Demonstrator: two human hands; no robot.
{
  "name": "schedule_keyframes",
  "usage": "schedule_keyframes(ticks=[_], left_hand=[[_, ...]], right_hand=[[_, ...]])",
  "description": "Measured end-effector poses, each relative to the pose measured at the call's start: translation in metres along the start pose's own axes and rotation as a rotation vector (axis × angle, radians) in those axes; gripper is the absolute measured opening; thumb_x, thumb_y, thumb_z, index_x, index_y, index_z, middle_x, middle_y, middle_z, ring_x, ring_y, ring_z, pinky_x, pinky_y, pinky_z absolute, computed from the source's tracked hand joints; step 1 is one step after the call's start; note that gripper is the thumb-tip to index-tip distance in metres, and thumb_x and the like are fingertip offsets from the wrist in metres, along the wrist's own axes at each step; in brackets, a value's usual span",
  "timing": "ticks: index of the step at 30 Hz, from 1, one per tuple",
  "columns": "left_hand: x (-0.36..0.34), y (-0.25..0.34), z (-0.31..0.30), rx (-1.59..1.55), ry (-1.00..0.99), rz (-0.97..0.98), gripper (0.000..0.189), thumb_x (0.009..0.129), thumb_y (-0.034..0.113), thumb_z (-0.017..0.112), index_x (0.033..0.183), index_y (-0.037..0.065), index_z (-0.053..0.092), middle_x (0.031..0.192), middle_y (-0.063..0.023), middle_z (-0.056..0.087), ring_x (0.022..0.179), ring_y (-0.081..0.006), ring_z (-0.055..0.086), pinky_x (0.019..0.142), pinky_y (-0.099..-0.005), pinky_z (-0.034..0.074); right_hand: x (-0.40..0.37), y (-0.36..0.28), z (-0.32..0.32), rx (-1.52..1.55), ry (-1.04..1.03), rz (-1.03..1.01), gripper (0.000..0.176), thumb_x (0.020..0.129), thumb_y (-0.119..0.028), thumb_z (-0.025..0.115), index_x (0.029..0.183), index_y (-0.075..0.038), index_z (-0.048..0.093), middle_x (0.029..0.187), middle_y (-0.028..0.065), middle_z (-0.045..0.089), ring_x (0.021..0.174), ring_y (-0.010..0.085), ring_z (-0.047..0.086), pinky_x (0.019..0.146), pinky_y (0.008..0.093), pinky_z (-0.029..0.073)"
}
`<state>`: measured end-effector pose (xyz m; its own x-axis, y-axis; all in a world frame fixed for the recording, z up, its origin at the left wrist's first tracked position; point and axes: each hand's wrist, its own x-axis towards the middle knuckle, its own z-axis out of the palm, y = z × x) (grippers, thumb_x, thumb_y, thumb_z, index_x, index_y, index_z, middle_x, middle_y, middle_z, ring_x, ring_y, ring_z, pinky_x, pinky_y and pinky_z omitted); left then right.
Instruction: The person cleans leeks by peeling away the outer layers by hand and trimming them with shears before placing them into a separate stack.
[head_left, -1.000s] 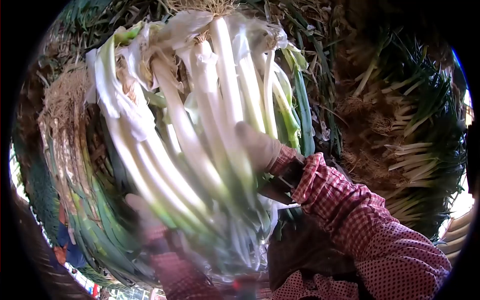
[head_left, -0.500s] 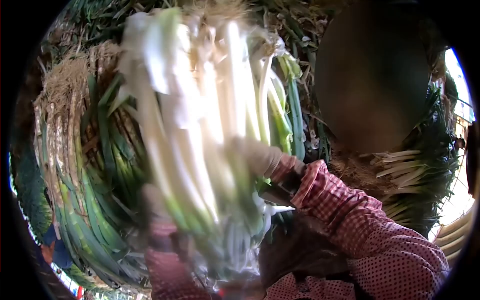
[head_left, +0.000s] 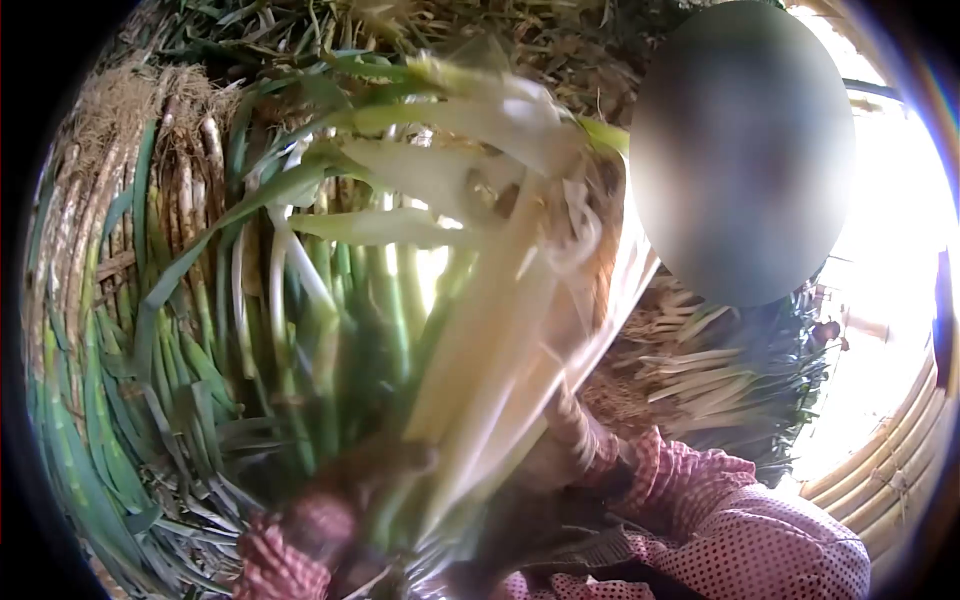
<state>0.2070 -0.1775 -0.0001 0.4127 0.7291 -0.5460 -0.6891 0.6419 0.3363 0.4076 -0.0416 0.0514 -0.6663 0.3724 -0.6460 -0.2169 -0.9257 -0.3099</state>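
Observation:
A large bunch of green onions (head_left: 500, 330), pale stalks above and green leaves below, leans to the upper right in front of me. Motion smears it, and peeled outer leaves (head_left: 400, 225) trail off to its left. My left hand (head_left: 385, 460) is blurred and closed against the lower left of the bunch. On the opposite side, low down, my right hand (head_left: 560, 425) is closed on the stalks, its fingers partly hidden. Checked pink sleeves cover both forearms.
Uncleaned green onions with soil and roots (head_left: 110, 200) are piled at the left. More green onions (head_left: 700, 385) lie stacked at the right, white ends inward. A blurred round patch (head_left: 740, 150) hides the upper right. Loose trimmings (head_left: 400, 25) lie at the back. Bamboo poles (head_left: 890, 450) stand far right.
The bunch has swung from nearly upright to tilting right, its leaves now trailing left. My left hand has shifted right and down; my right hand has dropped lower. The view has turned slightly right.

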Motion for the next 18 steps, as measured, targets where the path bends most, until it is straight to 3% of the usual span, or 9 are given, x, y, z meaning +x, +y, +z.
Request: schedule_keyframes(ticks=[2,6,11,12,13,16,18], left_hand=[[0.002,-0.004,0.019,0.008,-0.067,-0.029,0.090,0.087,0.046,0.075,0.157,0.004,0.039,0.151,-0.0161,0.053,0.136,-0.0277,0.052,0.112,-0.0428,0.044],[0.001,-0.021,0.060,0.022,-0.192,-0.107,0.089,0.086,0.042,0.076,0.157,0.003,0.039,0.150,-0.0165,0.053,0.136,-0.0269,0.052,0.112,-0.0410,0.044],[0.032,-0.067,0.086,0.178,-0.196,-0.377,0.084,0.085,0.033,0.076,0.155,0.001,0.041,0.145,-0.0164,0.057,0.131,-0.0254,0.054,0.111,-0.0377,0.043],[0.040,-0.075,0.091,0.227,-0.171,-0.451,0.082,0.086,0.032,0.075,0.154,0.001,0.042,0.144,-0.0158,0.058,0.130,-0.0250,0.055,0.110,-0.0372,0.043],[0.049,-0.084,0.097,0.255,-0.209,-0.213,0.078,0.087,0.032,0.075,0.152,0.001,0.045,0.138,-0.0159,0.062,0.123,-0.0251,0.059,0.105,-0.0369,0.046],[0.066,-0.104,0.102,0.487,-0.154,-0.306,0.071,0.087,0.034,0.074,0.147,0.002,0.052,0.131,-0.0162,0.066,0.117,-0.0258,0.062,0.102,-0.0375,0.048],[0.064,-0.098,0.112,0.538,-0.089,-0.302,0.066,0.086,0.035,0.074,0.142,0.004,0.057,0.125,-0.0167,0.070,0.113,-0.0269,0.065,0.099,-0.0378,0.050]], right_hand=[[-0.030,-0.012,0.001,-0.116,-0.017,-0.026,0.080,0.090,-0.051,0.076,0.151,-0.008,0.046,0.137,0.0089,0.063,0.124,0.0237,0.061,0.109,0.0446,0.050],[-0.063,-0.089,0.007,-0.524,0.062,-0.030,0.070,0.090,-0.046,0.075,0.144,-0.009,0.051,0.127,0.0097,0.065,0.115,0.0241,0.063,0.101,0.0429,0.052],[-0.051,-0.223,-0.001,-1.618,0.122,0.139,0.057,0.089,-0.041,0.074,0.135,-0.010,0.056,0.115,0.0108,0.068,0.103,0.0247,0.066,0.092,0.0409,0.054],[-0.043,-0.237,-0.006,-1.829,0.062,0.211,0.055,0.089,-0.040,0.074,0.133,-0.011,0.057,0.113,0.0110,0.068,0.101,0.0248,0.067,0.090,0.0405,0.054],[-0.034,-0.243,-0.014,-1.992,-0.026,0.288,0.052,0.089,-0.039,0.074,0.131,-0.011,0.058,0.111,0.0112,0.069,0.099,0.0249,0.067,0.088,0.0401,0.055],[-0.007,-0.220,-0.038,-2.250,-0.394,0.434,0.045,0.089,-0.035,0.073,0.126,-0.012,0.062,0.103,0.0118,0.070,0.092,0.0253,0.069,0.083,0.0388,0.056],[-0.001,-0.187,-0.059,-2.265,-0.610,0.417,0.040,0.089,-0.033,0.073,0.122,-0.012,0.064,0.099,0.0122,0.072,0.087,0.0255,0.070,0.079,0.0380,0.057]])
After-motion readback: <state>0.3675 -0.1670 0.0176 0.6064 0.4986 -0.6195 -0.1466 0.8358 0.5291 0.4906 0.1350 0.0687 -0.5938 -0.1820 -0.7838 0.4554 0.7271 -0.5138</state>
